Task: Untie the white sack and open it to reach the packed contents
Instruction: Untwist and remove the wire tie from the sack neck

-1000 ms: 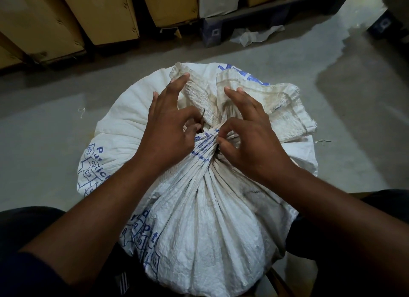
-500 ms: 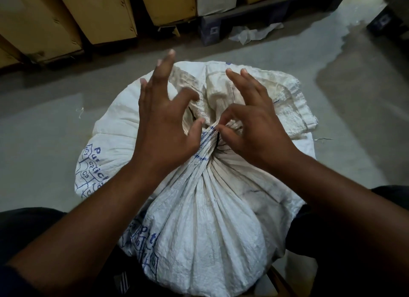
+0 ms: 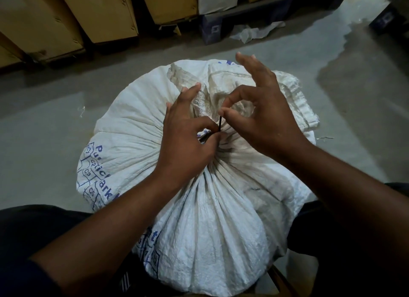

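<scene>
A full white woven sack [image 3: 221, 219] with blue print stands between my knees, its mouth gathered into a tied neck [image 3: 223, 146]. A thin black tie [image 3: 220, 127] sticks up from the neck. My right hand [image 3: 261, 117] pinches the tie's upper end between thumb and forefinger, with the other fingers spread upward. My left hand [image 3: 188, 139] presses on the neck, its thumb and forefinger closed at the base of the tie. The loose top flap [image 3: 285, 95] of the sack lies folded behind the hands. The contents are hidden.
Brown cardboard boxes [image 3: 97, 11] line the far side of the grey concrete floor [image 3: 44, 128]. A dark pallet [image 3: 212, 28] and a crumpled white scrap [image 3: 250, 32] lie beyond the sack. A wet patch [image 3: 365, 86] darkens the floor at right.
My left hand has come down from spread above the sack and closed on the neck. My right hand has lifted slightly and now pulls the black tie upward.
</scene>
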`<state>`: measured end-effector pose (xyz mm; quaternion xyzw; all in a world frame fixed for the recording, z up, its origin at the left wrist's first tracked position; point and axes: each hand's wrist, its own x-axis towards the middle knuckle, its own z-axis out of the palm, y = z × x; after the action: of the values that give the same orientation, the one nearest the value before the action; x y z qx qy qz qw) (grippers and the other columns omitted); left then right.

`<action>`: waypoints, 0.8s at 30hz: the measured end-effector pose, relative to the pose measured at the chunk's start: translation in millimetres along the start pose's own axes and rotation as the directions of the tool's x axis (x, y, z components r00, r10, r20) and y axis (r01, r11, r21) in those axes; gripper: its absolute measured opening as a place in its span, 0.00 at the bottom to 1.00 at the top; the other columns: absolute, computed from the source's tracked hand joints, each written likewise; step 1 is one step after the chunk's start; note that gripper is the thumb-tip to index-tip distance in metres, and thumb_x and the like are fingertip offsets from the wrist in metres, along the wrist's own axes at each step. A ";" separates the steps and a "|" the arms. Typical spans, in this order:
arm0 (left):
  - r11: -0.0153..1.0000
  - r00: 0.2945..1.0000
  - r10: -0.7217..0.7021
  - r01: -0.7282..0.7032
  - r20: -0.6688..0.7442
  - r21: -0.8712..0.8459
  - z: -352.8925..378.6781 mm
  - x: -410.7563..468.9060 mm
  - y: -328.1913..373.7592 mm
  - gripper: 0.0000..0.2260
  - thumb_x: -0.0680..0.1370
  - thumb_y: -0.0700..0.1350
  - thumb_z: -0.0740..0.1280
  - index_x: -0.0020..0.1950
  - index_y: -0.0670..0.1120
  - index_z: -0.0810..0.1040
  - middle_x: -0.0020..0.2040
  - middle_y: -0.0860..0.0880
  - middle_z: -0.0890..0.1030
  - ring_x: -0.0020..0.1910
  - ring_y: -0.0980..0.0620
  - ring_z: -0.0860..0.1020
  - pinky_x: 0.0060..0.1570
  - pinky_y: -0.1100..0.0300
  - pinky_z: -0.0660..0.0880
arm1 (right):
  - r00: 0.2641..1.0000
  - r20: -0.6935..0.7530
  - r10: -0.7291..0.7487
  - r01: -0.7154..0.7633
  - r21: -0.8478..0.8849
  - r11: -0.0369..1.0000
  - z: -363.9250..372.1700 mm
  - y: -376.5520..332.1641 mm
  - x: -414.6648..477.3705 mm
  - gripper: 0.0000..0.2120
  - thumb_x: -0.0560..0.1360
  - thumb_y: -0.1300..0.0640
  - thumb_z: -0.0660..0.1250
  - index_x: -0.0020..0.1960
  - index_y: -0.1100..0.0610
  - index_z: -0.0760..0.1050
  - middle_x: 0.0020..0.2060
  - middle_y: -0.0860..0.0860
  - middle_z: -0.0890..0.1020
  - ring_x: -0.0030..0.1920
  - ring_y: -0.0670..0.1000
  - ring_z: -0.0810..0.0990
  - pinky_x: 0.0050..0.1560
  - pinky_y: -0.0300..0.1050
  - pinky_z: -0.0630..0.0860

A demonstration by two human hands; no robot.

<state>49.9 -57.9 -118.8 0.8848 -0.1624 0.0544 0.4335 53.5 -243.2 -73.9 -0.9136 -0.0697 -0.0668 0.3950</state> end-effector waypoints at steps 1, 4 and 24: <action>1.000 1.000 0.000 0.000 -0.006 -0.006 -0.6 0.2 0.1 0.03 0.74 0.47 0.79 0.45 0.53 0.88 0.81 0.50 0.67 0.83 0.50 0.60 0.82 0.42 0.48 | 1.000 -0.009 -0.013 0.013 0.005 1.000 -0.5 -0.6 0.3 0.03 0.75 0.53 0.75 0.45 0.50 0.82 0.81 0.47 0.63 0.82 0.48 0.53 0.78 0.48 0.56; 0.999 0.999 0.002 -0.004 -0.033 -0.042 -2.0 0.9 0.4 0.03 0.74 0.47 0.78 0.46 0.54 0.88 0.80 0.50 0.68 0.82 0.51 0.61 0.81 0.37 0.54 | 0.999 -0.031 -0.040 0.040 0.016 0.999 -1.9 -1.5 0.9 0.04 0.74 0.53 0.76 0.47 0.51 0.82 0.80 0.49 0.64 0.82 0.50 0.55 0.78 0.50 0.57; 0.981 0.979 -0.109 0.077 -0.175 -0.178 -45.4 26.3 45.0 0.04 0.77 0.46 0.77 0.43 0.54 0.86 0.78 0.59 0.70 0.79 0.60 0.64 0.79 0.53 0.62 | 0.997 -0.069 0.020 0.004 0.328 0.945 -25.6 -19.9 8.7 0.07 0.75 0.53 0.77 0.52 0.46 0.85 0.71 0.42 0.74 0.71 0.41 0.73 0.66 0.45 0.74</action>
<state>61.6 -54.3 -50.7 0.8423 -0.0840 0.1015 0.5226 56.6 -247.7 -40.7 -0.8324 -0.0620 -0.0853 0.5440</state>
